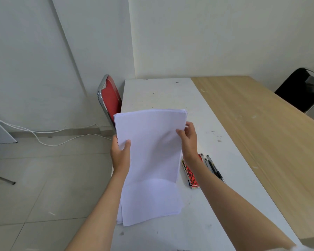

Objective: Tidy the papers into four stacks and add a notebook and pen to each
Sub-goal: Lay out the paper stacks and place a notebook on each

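The papers (pixel 150 142) are plain white. The notebooks (pixel 191 173) have a red cover with a black pattern. The pens (pixel 213 166) are black and clear. The table (pixel 170 95) is white beside a light wood-grain table (pixel 252 115). One chair (pixel 110 98) is red, another chair (pixel 300 89) black.

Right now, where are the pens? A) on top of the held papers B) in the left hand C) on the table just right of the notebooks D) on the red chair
C: the pens lie on the white table beside the red-patterned notebooks, on their right, while the left hand and right hand both grip the sheaf of papers.
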